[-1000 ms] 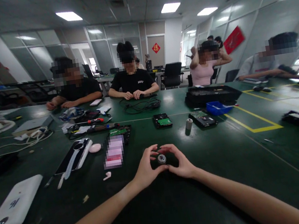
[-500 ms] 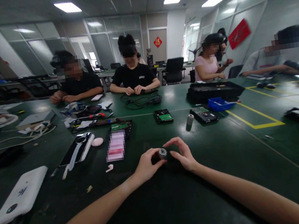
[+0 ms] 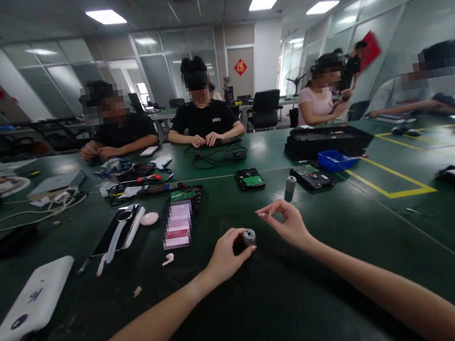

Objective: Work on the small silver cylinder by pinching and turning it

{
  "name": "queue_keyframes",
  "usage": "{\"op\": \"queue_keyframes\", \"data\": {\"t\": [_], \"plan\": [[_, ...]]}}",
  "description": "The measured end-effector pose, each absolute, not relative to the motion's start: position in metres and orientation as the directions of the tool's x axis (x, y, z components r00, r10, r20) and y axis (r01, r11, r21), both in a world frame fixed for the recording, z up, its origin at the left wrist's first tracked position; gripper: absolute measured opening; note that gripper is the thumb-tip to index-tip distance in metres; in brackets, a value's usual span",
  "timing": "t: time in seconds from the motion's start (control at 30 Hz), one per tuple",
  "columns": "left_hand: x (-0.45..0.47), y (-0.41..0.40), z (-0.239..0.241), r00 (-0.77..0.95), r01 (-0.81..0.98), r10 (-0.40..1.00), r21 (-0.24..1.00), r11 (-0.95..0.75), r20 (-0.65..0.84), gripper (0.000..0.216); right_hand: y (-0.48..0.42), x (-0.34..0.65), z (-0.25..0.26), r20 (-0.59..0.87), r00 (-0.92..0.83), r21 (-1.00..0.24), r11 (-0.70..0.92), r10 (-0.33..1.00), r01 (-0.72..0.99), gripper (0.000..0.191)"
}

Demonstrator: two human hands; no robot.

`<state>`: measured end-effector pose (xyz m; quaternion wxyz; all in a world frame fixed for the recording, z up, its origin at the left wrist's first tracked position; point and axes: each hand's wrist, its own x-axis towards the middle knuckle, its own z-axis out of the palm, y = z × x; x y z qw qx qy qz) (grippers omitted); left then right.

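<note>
My left hand (image 3: 226,255) is closed around a small grey metal cylinder (image 3: 249,237), held just above the dark green table (image 3: 349,243) with its round end facing up. My right hand (image 3: 289,222) hovers a little to the right of it, lifted off the part. Its thumb and forefinger are pinched together, and I cannot make out whether anything is between them. A second small grey cylinder (image 3: 289,185) stands upright farther back on the table.
Hard drives (image 3: 249,179) and circuit boards lie mid-table beside a blue bin (image 3: 332,160) and a black tray (image 3: 325,140). To the left are a phone (image 3: 178,224), an earbud (image 3: 168,259), a white device (image 3: 29,302) and cables. Several people sit along the far side.
My right hand has let go of the cylinder and lifted up and to the right with fingers pinched. The left hand now holds the part alone.
</note>
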<state>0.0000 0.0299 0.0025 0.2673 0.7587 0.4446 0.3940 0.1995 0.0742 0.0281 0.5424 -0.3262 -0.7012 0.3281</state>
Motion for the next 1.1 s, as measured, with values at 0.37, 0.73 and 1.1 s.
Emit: {"op": "queue_keyframes", "data": {"t": [0.37, 0.73, 1.1], "plan": [[0.001, 0.028, 0.005, 0.290, 0.471, 0.896, 0.765, -0.439, 0.335, 0.031, 0.093, 0.269, -0.015, 0.319, -0.397, -0.750, 0.485, 0.860, 0.449, 0.023], [0.000, 0.032, 0.003, 0.276, 0.427, 0.909, 0.807, -0.408, 0.313, 0.028, 0.061, 0.195, 0.034, 0.357, -0.386, -0.910, 0.410, 0.851, 0.063, 0.031], [0.000, 0.031, 0.002, 0.287, 0.416, 0.901, 0.805, -0.423, 0.325, 0.026, 0.063, 0.177, 0.022, 0.394, -0.434, -0.861, 0.490, 0.810, 0.134, 0.025]]}}
